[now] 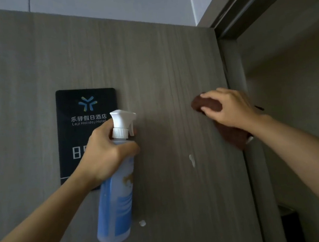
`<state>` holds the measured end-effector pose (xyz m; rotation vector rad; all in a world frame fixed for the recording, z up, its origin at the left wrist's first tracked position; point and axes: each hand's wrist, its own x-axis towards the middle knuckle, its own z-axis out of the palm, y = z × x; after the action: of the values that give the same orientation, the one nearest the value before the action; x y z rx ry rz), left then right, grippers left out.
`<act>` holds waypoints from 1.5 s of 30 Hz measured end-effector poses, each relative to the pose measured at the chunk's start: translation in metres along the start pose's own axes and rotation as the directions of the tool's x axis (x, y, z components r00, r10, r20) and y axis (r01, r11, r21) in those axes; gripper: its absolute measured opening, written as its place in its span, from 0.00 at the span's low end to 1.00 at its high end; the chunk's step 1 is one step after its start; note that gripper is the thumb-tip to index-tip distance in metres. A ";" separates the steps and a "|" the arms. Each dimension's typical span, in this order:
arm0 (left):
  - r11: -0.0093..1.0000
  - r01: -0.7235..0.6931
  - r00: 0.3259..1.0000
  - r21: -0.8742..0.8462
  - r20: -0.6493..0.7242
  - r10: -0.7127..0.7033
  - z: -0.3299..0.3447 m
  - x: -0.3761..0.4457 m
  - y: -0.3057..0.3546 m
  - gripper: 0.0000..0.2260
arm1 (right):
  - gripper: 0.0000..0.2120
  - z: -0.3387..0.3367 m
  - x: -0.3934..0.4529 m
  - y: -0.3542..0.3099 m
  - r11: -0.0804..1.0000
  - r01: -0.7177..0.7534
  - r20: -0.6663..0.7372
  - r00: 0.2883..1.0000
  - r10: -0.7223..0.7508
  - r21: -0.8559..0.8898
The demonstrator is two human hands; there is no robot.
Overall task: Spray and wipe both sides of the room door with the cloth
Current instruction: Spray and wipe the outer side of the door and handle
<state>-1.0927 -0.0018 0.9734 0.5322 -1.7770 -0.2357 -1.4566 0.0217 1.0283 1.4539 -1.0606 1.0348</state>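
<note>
Pale ceiling (106, 5), dark doorframe (241, 13)

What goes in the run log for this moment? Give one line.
left hand: grips spray bottle | right hand: presses cloth on door | foam spots unwiped
</note>
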 end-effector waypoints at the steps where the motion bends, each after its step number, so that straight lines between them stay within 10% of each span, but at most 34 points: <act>1: 1.000 0.010 1.000 -0.001 -0.006 -0.010 0.001 0.001 0.001 0.17 | 0.23 0.002 0.006 -0.003 0.997 -0.071 -0.026 0.997 0.071 -0.007; 4: 0.999 0.042 0.999 0.005 -0.033 -0.042 0.006 0.004 0.005 0.15 | 0.20 0.014 0.012 -0.044 0.987 -0.161 -0.059 0.985 0.160 -0.014; 11: 0.999 0.049 0.997 0.000 -0.064 -0.049 0.030 -0.029 0.013 0.14 | 0.21 0.015 -0.055 -0.061 0.974 0.197 0.139 0.967 -0.211 0.109; 20: 0.965 0.185 0.981 -0.186 0.094 -0.170 0.096 -0.096 -0.007 0.16 | 0.21 0.016 -0.060 -0.049 0.969 -0.191 0.009 0.981 0.192 0.158; 41: 0.959 0.193 0.979 -0.206 -0.027 -0.202 0.086 -0.087 0.002 0.15 | 0.24 0.033 -0.086 -0.055 0.964 -0.215 -0.018 0.975 0.220 0.157; 45: 0.943 0.215 0.974 -0.255 -0.012 -0.226 0.061 -0.061 0.003 0.17 | 0.23 0.042 -0.157 -0.084 0.995 0.051 -0.032 0.998 -0.049 0.090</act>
<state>-1.1398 0.0223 0.9051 0.5470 -1.6170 -0.5961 -1.4110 0.0032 0.8525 1.5254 -0.9624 1.0772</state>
